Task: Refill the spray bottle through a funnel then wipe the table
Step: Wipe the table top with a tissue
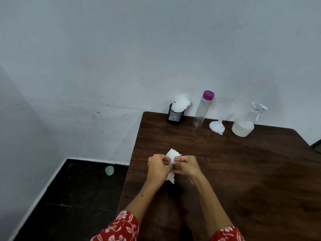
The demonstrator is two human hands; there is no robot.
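Left hand (159, 166): we see it curled, pinching the tissue (171, 156) from the left side, over the near-left part of the surface (243, 171).
Right hand (188, 166): we see it curled too, pinching the same tissue from the right, its fingertips just beside the left hand's.
Tissue: white and crumpled, held between both hands; one end sticks up past the knuckles, the other hangs below them. We cannot tell whether it touches the surface.
Sprayer (245, 123): upright at the far right edge, near the wall, with a white trigger head and pale liquid in the lower part.
Funnel (217, 126): white, lying mouth-down with its spout tilted up, just left of the sprayer and apart from it.
Bottle (202, 110): clear, with a purple cap, upright just left of the funnel; it looks nearly empty.
Holder (174, 116): black mesh cup at the far left corner, with white tissues poking out of the top.
Lid (109, 170): a small green round thing on the dark floor, left of the surface; we cannot tell exactly what it is.
Sleeves (121, 228): red with a pale floral print, at both forearms.
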